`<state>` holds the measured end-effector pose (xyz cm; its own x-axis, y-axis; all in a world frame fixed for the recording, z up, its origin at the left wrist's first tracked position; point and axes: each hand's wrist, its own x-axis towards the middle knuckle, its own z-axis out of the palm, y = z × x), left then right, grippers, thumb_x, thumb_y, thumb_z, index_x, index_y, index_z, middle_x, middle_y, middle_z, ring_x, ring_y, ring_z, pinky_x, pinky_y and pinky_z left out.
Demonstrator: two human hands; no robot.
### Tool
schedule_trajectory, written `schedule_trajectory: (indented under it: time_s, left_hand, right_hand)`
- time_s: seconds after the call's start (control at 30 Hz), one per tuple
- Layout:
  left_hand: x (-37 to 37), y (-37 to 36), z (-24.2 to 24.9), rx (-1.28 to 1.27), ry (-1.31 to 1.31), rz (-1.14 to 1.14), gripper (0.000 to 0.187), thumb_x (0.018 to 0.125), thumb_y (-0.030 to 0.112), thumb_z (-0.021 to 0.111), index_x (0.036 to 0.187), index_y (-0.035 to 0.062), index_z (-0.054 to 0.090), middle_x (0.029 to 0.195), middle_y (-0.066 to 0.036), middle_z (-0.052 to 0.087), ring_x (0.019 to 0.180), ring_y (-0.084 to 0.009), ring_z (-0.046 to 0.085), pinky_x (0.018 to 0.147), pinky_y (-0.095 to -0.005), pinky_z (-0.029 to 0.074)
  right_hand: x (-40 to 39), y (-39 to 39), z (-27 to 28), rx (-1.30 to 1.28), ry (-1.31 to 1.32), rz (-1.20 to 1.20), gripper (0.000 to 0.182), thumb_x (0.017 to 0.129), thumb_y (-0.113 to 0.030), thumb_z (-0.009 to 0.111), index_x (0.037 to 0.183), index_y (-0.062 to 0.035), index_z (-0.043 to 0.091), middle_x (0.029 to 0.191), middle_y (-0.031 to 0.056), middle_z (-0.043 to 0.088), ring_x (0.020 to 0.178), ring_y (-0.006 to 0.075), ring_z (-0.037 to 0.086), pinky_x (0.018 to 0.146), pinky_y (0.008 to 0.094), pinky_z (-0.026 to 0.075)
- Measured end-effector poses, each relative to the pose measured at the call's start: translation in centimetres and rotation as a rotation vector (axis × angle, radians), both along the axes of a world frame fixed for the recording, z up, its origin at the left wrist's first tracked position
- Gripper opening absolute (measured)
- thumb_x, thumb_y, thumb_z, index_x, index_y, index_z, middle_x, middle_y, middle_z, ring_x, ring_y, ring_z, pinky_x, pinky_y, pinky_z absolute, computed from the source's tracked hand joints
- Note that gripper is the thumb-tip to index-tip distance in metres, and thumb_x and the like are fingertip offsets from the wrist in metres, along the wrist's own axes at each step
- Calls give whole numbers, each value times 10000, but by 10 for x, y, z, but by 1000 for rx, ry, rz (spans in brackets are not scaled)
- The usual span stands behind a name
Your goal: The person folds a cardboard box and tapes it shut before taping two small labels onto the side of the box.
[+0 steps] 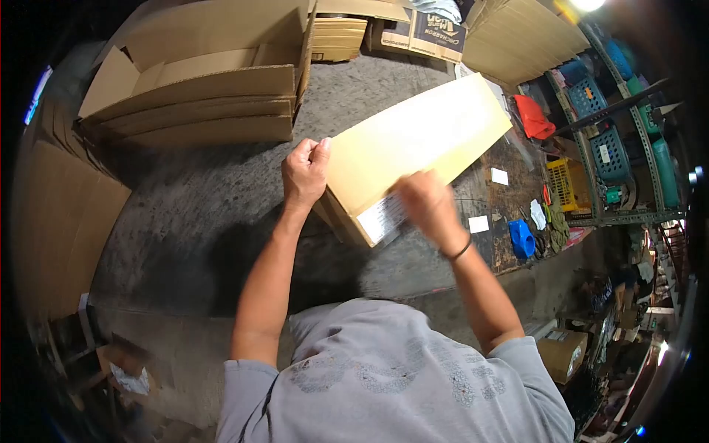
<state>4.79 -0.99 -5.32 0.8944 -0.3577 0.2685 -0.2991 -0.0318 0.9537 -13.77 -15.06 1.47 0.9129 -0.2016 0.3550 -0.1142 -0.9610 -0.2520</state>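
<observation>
A long closed cardboard box (pixel 417 140) lies at a slant on the dark worktable, its top bright with glare. My left hand (pixel 305 171) is closed on the box's near left edge, thumb uppermost. Over the near end of the box is my right hand (pixel 430 207), a dark band round its wrist. Motion smears its fingers, so what they hold, if anything, does not show. Beside that hand, a white printed label (pixel 380 218) lies at the box's near corner, partly covered by the hand.
Open cardboard boxes (pixel 207 92) stand nested at the back left. To the right, the worktable (pixel 177 244) carries a blue tape dispenser (pixel 521 238), white cards (pixel 478 224) and a red item (pixel 533 117). A metal shelf (pixel 591 111) with plastic baskets borders the right side.
</observation>
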Motion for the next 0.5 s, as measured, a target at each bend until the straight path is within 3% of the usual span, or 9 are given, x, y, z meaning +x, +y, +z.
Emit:
schedule_trajectory:
  time_s: [0.1, 0.13, 0.17, 0.23, 0.37, 0.4, 0.43, 0.47, 0.5]
  left_hand:
    - [2, 0, -1, 1, 18, -15, 348, 913, 290, 646, 720, 9, 574, 558, -60, 548, 517, -125, 488, 508, -324, 417]
    - [3, 0, -2, 9, 15, -11, 347, 913, 288, 646, 722, 8, 574, 560, -59, 547, 518, -125, 485, 510, -324, 417]
    - [3, 1, -2, 19, 13, -4, 345, 913, 286, 646, 723, 7, 573, 561, -58, 546, 519, -125, 482, 511, -323, 417]
    - [2, 2, -2, 34, 6, -18, 345, 913, 284, 645, 723, 5, 571, 568, -58, 550, 522, -125, 478, 513, -322, 417]
    - [3, -3, -3, 27, -30, -3, 350, 911, 290, 648, 719, 8, 569, 567, -59, 546, 524, -115, 475, 516, -315, 415]
    - [5, -2, -6, 29, 8, -7, 350, 910, 290, 649, 717, 10, 568, 565, -54, 544, 528, -110, 474, 517, -313, 414]
    - [5, -2, -7, 34, 48, -11, 350, 910, 291, 649, 715, 11, 567, 563, -48, 542, 531, -105, 473, 518, -311, 414]
    - [5, 0, -3, 32, 43, -9, 350, 910, 292, 649, 714, 13, 572, 568, -33, 553, 539, -97, 474, 522, -308, 415]
    - [7, 1, -5, 44, 3, -5, 352, 906, 308, 655, 726, 12, 590, 569, -25, 564, 535, -98, 472, 526, -298, 421]
  right_hand:
    - [-10, 40, 7, -60, -12, 182, 91, 728, -23, 679, 756, -102, 643, 815, 80, 582, 780, 267, 562, 665, 374, 457]
    - [-9, 15, 0, -72, -84, 148, 74, 731, -26, 679, 761, -83, 642, 752, 84, 578, 737, 274, 568, 665, 394, 454]
    - [-12, -18, 2, -71, 66, 64, 57, 745, -25, 678, 763, -69, 646, 685, 93, 589, 678, 269, 582, 631, 394, 461]
    - [-11, -66, 5, -54, -182, -105, 69, 730, -15, 671, 732, -73, 634, 629, 100, 594, 575, 276, 568, 550, 390, 457]
    - [-7, -44, -2, -16, -100, 52, 77, 699, -2, 659, 698, -69, 622, 603, 102, 594, 513, 269, 581, 475, 347, 462]
    - [-6, -12, 2, -156, 274, 4, 74, 703, -19, 672, 736, -73, 633, 716, 94, 632, 699, 255, 641, 604, 361, 507]
    - [-10, 22, 7, -109, -76, 120, 106, 700, -45, 689, 779, -94, 639, 880, 90, 640, 915, 272, 619, 787, 401, 489]
    - [-19, 33, -5, 11, 119, 123, 161, 710, -82, 712, 858, -117, 657, 1046, 90, 614, 1122, 291, 532, 960, 438, 397]
    - [-19, 28, -3, -67, 87, 135, 210, 723, -139, 744, 922, -131, 676, 1039, 97, 636, 1145, 257, 548, 1002, 450, 399]
